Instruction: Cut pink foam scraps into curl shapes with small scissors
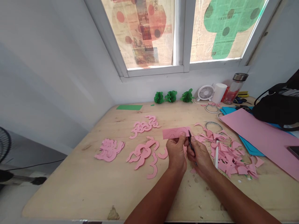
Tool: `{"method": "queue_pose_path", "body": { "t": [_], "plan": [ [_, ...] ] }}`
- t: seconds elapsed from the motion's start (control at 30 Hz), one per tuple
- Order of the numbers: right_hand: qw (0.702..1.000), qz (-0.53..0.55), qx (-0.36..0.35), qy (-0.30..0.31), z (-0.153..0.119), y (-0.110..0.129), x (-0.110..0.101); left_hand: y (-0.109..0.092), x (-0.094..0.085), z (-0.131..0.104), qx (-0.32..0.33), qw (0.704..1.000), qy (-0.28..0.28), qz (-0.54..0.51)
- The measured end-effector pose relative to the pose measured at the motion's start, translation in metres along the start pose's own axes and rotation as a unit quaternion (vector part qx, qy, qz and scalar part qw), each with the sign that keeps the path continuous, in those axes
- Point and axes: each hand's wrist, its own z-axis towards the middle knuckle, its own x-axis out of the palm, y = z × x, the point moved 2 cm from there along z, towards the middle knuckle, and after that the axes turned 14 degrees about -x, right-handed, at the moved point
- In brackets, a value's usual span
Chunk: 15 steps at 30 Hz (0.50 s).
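Two bare forearms enter from the lower edge, nearest the viewer, and reach across a pale wooden counter. The left hand pinches a pink paper strip, thumb uppermost, and holds it just above the counter's middle; curved lines are faintly visible on its surface. The right hand grips a pair of dark scissors, whose blades meet the strip at its right end (the handles are largely hidden by the fingers). Immediately left of the hands lie loose, curling pink cut-outs, with a second group behind them and a compact pile farther left. To the right, pink scraps are heaped around a slender white rod. Beyond these, a large pink sheet overlaps blue sheets beside a black bag. Along the wall stand three green paper ornaments, a small white fan, a white cylinder and a lidded glass bottle, below a paper-covered window.
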Motion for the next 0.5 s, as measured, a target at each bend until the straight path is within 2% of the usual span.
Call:
{"method": "queue_pose_path", "body": {
  "t": [0.3, 0.5],
  "plan": [
    [1.000, -0.021, 0.000, 0.009, 0.0006, -0.0001, 0.0007, -0.0036, 0.0006, -0.0001, -0.010, 1.000, 0.020, 0.001],
    [0.999, -0.031, 0.003, 0.012, 0.0005, -0.0025, -0.0015, -0.0041, 0.0001, 0.0002, -0.012, 1.000, 0.014, -0.005]
  ]
}}
